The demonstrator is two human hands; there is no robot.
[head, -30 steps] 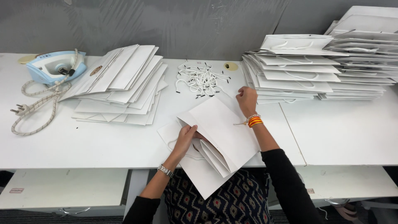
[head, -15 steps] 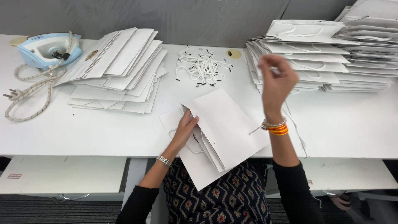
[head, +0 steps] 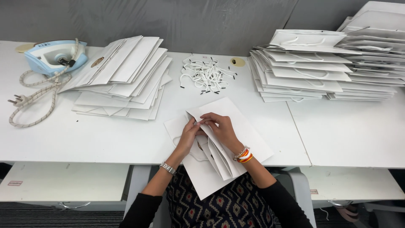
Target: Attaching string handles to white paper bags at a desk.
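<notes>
Both hands meet — left hand (head: 188,134) and right hand (head: 220,126) pinching the white paper bag (head: 236,122); wrists bent.

The flat folded paper bag (head: 236,126) is plain white, as are the desk (head: 105,139), the stacked paper bags (head: 122,76) and the loose cord handles (head: 206,76) with black tips. The iron (head: 52,57) is pale blue. The bangles (head: 244,155) are orange, red and white.

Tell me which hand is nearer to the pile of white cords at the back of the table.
Right. The right hand lies on the folded white paper bag, just below the pile of white cords. The left hand sits beside it, slightly lower and farther from the cords.
</notes>
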